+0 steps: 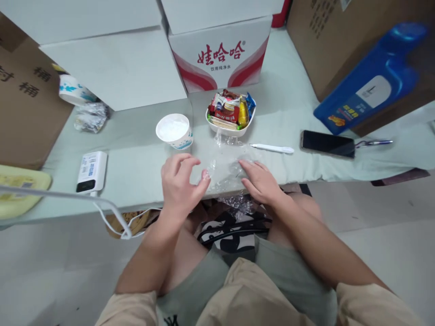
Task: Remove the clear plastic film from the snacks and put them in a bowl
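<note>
Clear plastic film [222,170] lies crumpled on the table between my hands, and part of it hangs over the front edge. My left hand [180,183] is raised at the film's left side, fingers curved and the thumb apart from them. On the right side, the fingers of my right hand [260,181] rest stretched out on the film. Behind the film stands a white bowl [229,132] of wrapped snacks [226,108]; the film reaches up to its front. A paper cup [175,131] with something white inside stands beyond my left hand. A slim white cutter-like tool [272,148] lies beyond my right hand.
A phone [328,144] and a tilted blue bottle [374,86] are on the right. To the left are a white power bank [91,172] with a cable, a crumpled wrapper [91,117] and a yellow container [23,190]. White boxes [220,59] line the back.
</note>
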Demonstrator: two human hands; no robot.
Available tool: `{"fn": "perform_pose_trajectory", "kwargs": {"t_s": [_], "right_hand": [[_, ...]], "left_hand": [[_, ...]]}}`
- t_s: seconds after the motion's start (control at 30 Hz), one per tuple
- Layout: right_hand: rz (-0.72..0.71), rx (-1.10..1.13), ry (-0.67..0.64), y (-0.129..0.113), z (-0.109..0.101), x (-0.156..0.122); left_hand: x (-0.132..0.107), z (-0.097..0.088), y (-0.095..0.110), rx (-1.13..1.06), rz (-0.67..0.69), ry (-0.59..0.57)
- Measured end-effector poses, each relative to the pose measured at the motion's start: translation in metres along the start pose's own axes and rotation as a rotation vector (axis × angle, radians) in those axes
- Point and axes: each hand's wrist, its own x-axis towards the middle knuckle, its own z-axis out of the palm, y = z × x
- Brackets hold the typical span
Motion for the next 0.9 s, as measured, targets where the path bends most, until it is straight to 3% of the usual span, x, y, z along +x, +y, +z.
{"fn": "perform_pose_trajectory", "kwargs": {"t_s": [0.07,0.17,0.23,0.27,0.33,0.4,0.43,0.53,0.6,0.67,0.73,0.83,0.9], "right_hand": [[0.036,-0.032,0.033,0.0,-0.001,0.004],[0.092,-0.095,0.054,-0.001,-0.001,0.007],[0.108,-0.12,0.059,-0.001,0.0,0.008],[0.11,-0.128,0.055,-0.001,0.001,0.008],[0.11,-0.139,0.026,-0.002,0.002,0.009],[0.115,-0.148,-0.021,-0.004,0.001,0.01],[0.117,-0.153,-0.045,-0.005,0.001,0.011],[0.113,-0.175,-0.1,-0.007,0.0,0.013],[0.106,-0.2,-0.112,-0.007,0.001,0.012],[0.094,-0.23,-0.108,-0.007,0.003,0.011],[0.078,-0.259,-0.098,-0.005,0.006,0.009],[0.051,-0.296,-0.092,-0.004,0.009,0.007],[0.04,-0.308,-0.088,-0.001,0.01,0.007]], "left_hand": [[0.002,-0.006,0.001,0.071,-0.157,-0.091],[0.011,-0.01,-0.027,0.054,-0.432,-0.382],[0.016,-0.016,-0.047,0.017,-0.516,-0.616],[0.016,-0.02,-0.052,0.008,-0.52,-0.664],[0.014,-0.031,-0.047,0.016,-0.457,-0.596],[0.007,-0.036,-0.025,-0.032,-0.268,-0.419],[0.003,-0.033,-0.012,-0.108,-0.145,-0.397],[-0.008,-0.001,0.018,-0.337,0.204,-0.631],[-0.01,0.029,0.019,-0.254,0.315,-0.683],[-0.006,0.053,0.004,-0.087,0.257,-0.707],[0.0,0.065,-0.018,0.047,0.143,-0.725],[0.007,0.067,-0.042,0.168,0.053,-0.748],[0.008,0.066,-0.047,0.216,0.055,-0.742]]}}
